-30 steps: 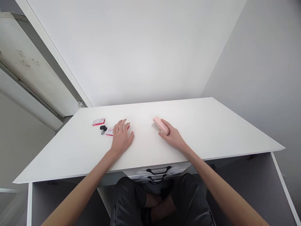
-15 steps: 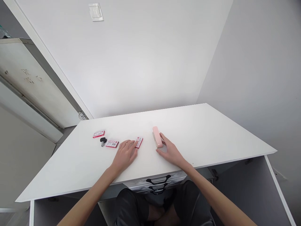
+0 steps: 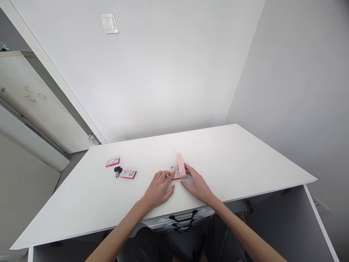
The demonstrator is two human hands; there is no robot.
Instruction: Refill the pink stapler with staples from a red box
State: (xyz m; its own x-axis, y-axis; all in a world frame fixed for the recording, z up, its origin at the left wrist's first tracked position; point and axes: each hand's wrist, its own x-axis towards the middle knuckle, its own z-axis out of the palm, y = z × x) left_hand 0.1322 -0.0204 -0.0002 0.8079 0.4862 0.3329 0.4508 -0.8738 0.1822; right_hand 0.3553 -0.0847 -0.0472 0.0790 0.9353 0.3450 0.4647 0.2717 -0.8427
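A pink stapler (image 3: 181, 166) lies on the white desk, its long side pointing away from me. My right hand (image 3: 197, 185) curls around its near end, fingertips along the right side and thumb by the end. Against the stapler's left side lies a small red-and-white box (image 3: 175, 172). The index fingertip of my left hand (image 3: 159, 189) rests on that box, while the thumb is held apart from it and the other fingers are bent above the desk.
Farther left on the desk (image 3: 81, 203) lie two more red-and-white boxes (image 3: 112, 162) (image 3: 128, 174). A small black and silver object (image 3: 118, 171) sits between them. Drawers with black handles (image 3: 183, 217) are under the front edge. A wall (image 3: 169, 91) stands behind the desk.
My left hand has slid the box rightward until it lies beside the stapler. My right hand stays at the stapler. The camera view has tilted slightly upward.
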